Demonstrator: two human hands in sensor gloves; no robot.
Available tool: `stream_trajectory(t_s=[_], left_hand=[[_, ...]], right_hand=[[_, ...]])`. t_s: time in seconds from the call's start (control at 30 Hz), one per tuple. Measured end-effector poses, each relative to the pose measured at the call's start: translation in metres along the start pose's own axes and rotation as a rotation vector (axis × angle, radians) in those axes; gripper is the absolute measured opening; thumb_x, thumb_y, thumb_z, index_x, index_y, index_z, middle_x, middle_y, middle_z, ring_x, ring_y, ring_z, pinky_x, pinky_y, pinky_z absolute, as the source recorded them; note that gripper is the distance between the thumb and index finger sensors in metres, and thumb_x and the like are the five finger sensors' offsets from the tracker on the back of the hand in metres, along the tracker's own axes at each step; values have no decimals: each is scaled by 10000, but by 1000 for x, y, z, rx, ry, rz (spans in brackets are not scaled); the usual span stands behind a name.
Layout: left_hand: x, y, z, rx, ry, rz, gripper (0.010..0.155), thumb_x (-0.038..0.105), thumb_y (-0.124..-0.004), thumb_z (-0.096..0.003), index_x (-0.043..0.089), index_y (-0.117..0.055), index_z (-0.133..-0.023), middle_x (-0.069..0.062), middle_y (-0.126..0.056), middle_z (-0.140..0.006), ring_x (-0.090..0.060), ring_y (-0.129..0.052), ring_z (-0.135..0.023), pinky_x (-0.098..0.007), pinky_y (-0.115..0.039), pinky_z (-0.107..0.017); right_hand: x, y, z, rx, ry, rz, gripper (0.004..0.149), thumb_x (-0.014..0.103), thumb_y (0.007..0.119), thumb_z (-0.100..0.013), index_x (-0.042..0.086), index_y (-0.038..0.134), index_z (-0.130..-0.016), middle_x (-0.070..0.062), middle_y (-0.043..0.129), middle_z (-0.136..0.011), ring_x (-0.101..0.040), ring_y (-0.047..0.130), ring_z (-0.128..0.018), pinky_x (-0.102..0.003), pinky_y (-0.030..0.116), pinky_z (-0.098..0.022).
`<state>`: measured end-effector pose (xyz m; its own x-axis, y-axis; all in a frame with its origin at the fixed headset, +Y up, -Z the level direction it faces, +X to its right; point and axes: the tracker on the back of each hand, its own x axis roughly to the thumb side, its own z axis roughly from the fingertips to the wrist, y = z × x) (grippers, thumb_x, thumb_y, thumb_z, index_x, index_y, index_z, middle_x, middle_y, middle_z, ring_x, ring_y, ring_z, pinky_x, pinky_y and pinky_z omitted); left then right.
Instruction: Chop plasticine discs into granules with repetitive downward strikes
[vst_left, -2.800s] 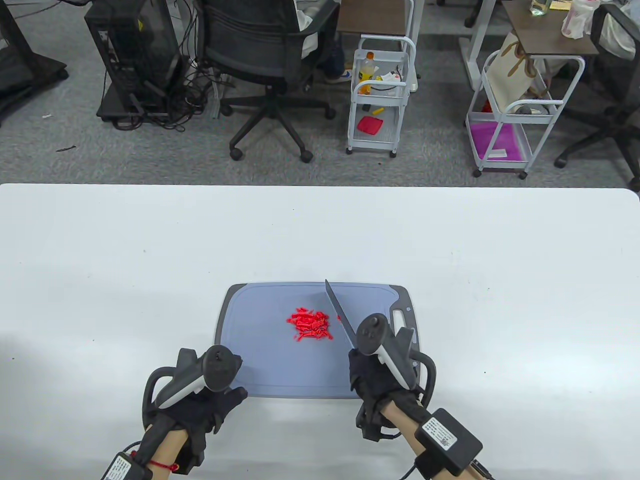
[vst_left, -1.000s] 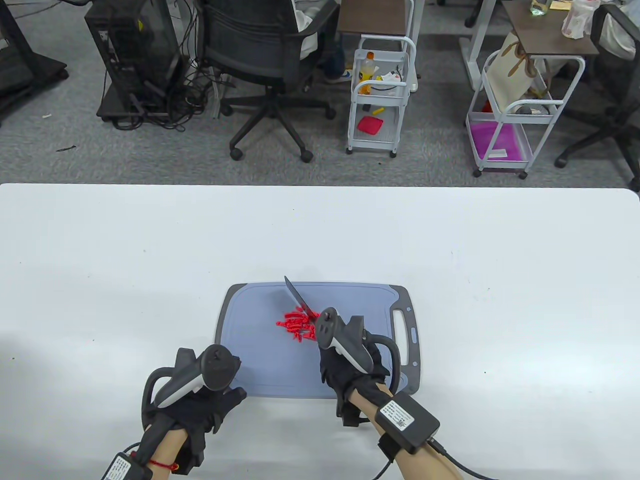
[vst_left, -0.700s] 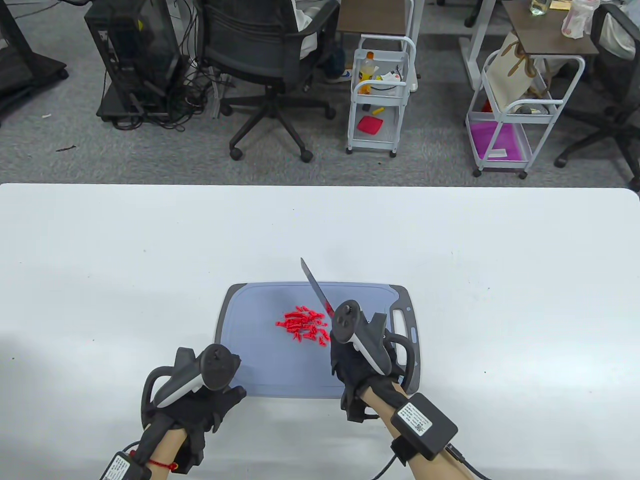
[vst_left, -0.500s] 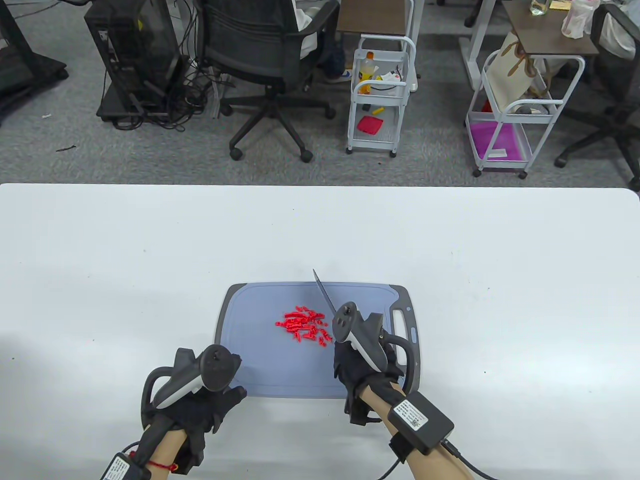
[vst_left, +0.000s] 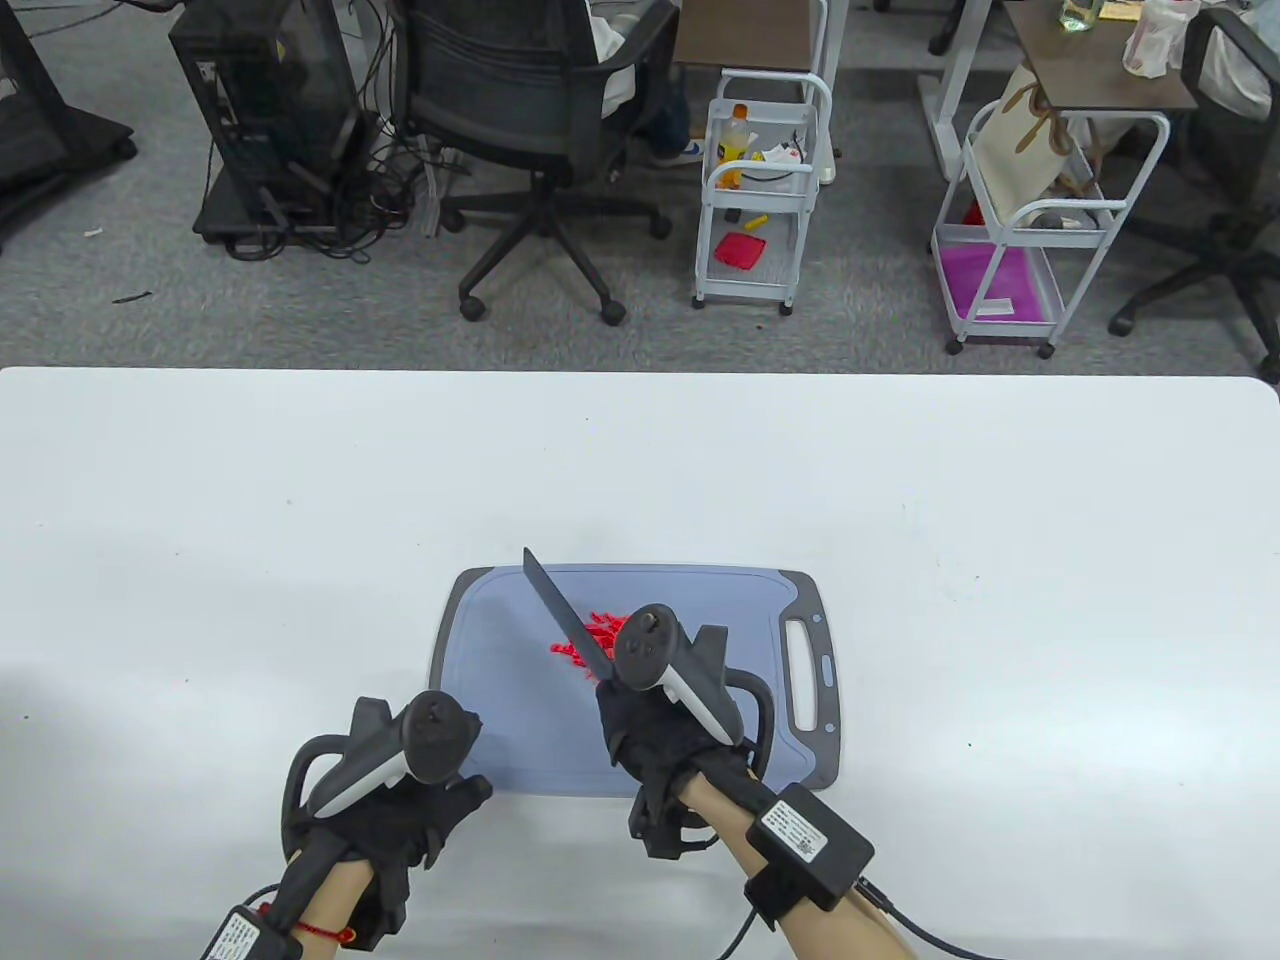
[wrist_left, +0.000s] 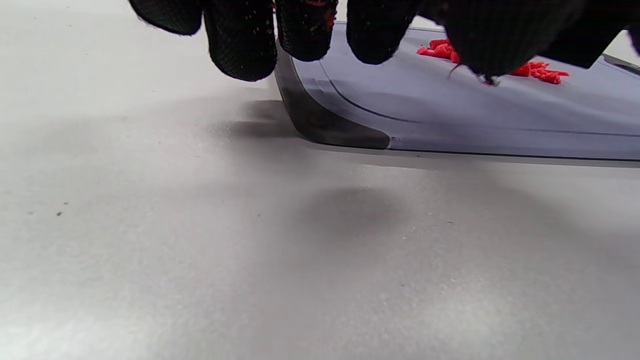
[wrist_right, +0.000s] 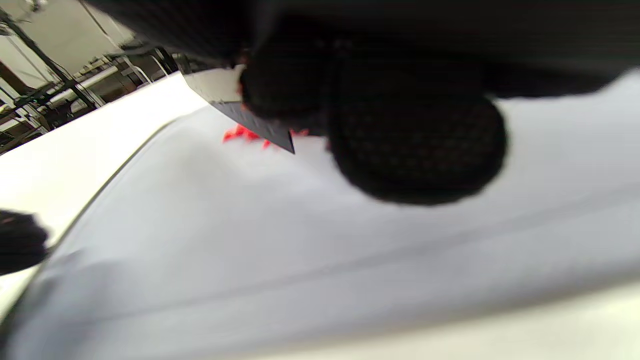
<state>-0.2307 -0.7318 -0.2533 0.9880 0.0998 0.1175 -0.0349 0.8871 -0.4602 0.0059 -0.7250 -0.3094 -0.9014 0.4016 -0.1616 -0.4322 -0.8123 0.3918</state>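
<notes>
A heap of red plasticine pieces (vst_left: 590, 640) lies mid-board on the blue-grey cutting board (vst_left: 510, 720). My right hand (vst_left: 660, 740) grips a black-bladed knife (vst_left: 560, 615) whose blade slants up-left over the heap. The blade (wrist_right: 250, 122) and red bits (wrist_right: 240, 134) show in the right wrist view. My left hand (vst_left: 415, 805) rests at the board's near left corner, fingers (wrist_left: 240, 45) touching the board edge (wrist_left: 320, 125), holding nothing. The red pieces (wrist_left: 535, 70) show behind them.
The white table (vst_left: 200, 520) stretches around the board. The board's handle slot (vst_left: 803, 675) is at its right end. Beyond the far table edge are an office chair (vst_left: 520, 110) and white carts (vst_left: 755, 190).
My right hand has chopped repeatedly, lifting and dropping the knife, and has now shifted left so the blade lies across the heap's left part. The pieces have spread slightly. The left hand has stayed put.
</notes>
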Motion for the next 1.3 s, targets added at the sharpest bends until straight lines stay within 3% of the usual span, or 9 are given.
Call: stream_trajectory(t_s=[0.07,0.33,0.5,0.6,0.7,0.83,0.9,1.13,1.3], left_hand=[[0,0,0,3,1,1,752,614,-638,-441,311,-552,-1124,-118,-502,-1260,-440,-666,-1081,-650,-517,-751],[0,0,-1,10,-4,-6,755,614,-639,-441,307,-553,-1125,-120,-501,-1261,-444,-668,-1079,-651,-516,-751],[-1,1,1,51,-2,8,756,615,-637,-440,311,-547,-1126,-130,-448,-1267,-454,-631,-1087,-656,-491,-752],[-1,4,2,107,-6,23,756,616,-640,-438,314,-549,-1125,-133,-434,-1268,-459,-620,-1090,-657,-485,-751],[0,3,0,88,3,15,757,616,-639,-438,313,-547,-1126,-130,-435,-1269,-463,-611,-1091,-659,-475,-752],[1,1,-1,86,2,3,758,616,-639,-439,311,-546,-1126,-128,-438,-1268,-462,-604,-1093,-657,-470,-753],[2,1,-1,94,-8,10,757,616,-639,-439,313,-546,-1126,-127,-435,-1269,-459,-604,-1094,-657,-471,-754],[1,-3,-4,69,-4,3,758,617,-638,-438,314,-543,-1127,-127,-436,-1268,-458,-607,-1093,-656,-476,-753],[0,-2,-4,70,-5,4,757,616,-638,-438,314,-546,-1126,-129,-438,-1268,-459,-609,-1092,-656,-476,-753]], right_hand=[[-3,7,-5,64,40,-40,479,479,746,-502,191,868,-864,-43,998,-584,-246,1118,-231,-464,894,-241],[-39,-7,1,30,70,-147,481,485,744,-499,195,879,-858,-33,1005,-579,-252,1116,-225,-466,890,-241],[-67,-27,29,-15,28,-294,497,481,731,-492,191,872,-869,-78,992,-593,-264,1106,-244,-483,880,-254],[-99,-45,51,-82,4,-428,526,472,736,-481,213,852,-924,-114,984,-616,-291,1100,-269,-502,872,-267],[-134,-62,67,-174,33,-468,550,453,743,-483,243,810,-986,-173,944,-684,-330,1087,-340,-530,853,-317],[-164,-70,76,-431,187,-289,555,430,815,-468,291,807,-1005,-242,883,-770,-381,1073,-447,-570,829,-392],[-163,-65,72,-475,256,-135,540,418,843,-457,304,829,-985,-251,877,-783,-382,1075,-458,-569,830,-395],[-133,-34,55,-473,279,206,531,420,886,-437,298,864,-953,-267,865,-805,-371,1086,-476,-555,848,-399],[-125,-19,44,-378,248,236,597,466,921,-411,263,858,-969,-213,878,-784,-353,1096,-473,-531,858,-377]])
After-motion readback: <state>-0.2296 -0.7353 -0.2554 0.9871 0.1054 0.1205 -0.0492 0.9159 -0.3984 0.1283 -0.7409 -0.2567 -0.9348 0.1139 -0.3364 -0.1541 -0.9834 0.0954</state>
